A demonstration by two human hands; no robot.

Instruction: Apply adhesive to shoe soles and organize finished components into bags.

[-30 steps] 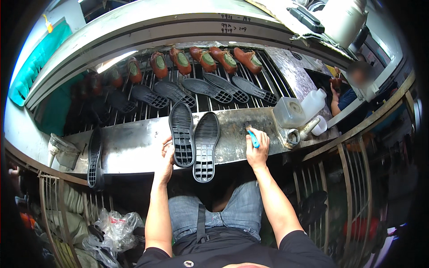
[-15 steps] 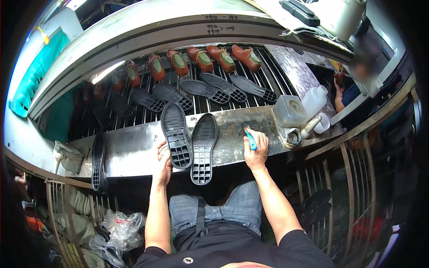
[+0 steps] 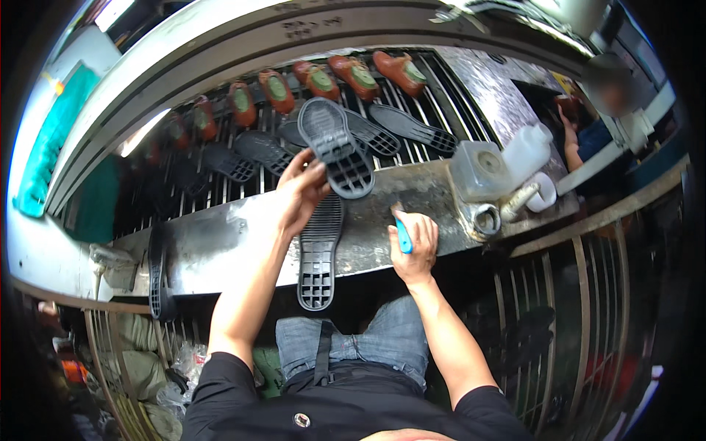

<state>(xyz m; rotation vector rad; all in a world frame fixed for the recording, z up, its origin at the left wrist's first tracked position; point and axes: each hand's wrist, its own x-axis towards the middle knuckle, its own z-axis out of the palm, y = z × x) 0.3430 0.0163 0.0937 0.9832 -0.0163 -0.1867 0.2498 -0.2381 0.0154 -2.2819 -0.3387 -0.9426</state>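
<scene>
A black rubber shoe sole (image 3: 323, 126) is gripped at its edge by my left hand (image 3: 300, 195), raised over the front of the slatted rack (image 3: 456, 103). It is tilted, and its grid-patterned heel end points towards me. Below it a second black sole (image 3: 321, 246) lies on the metal ledge (image 3: 228, 231), its heel end jutting past the front edge. My right hand (image 3: 418, 248) is closed around a blue-handled brush (image 3: 404, 235) and rests low over the ledge, to the right of that second sole. The brush tip is small and hard to make out.
Several brown shoes (image 3: 357, 78) stand on the rack, with black soles (image 3: 413, 128) before them. On the right are a clear square container (image 3: 478, 170), a white bottle (image 3: 526, 152) and a jar (image 3: 485, 219). Another sole (image 3: 157, 272) leans at left. A person's arm (image 3: 571, 140) shows at right.
My left hand has lifted its sole away from beside the second sole and carried it forward over the rack. My right hand stays nearly in place with the brush.
</scene>
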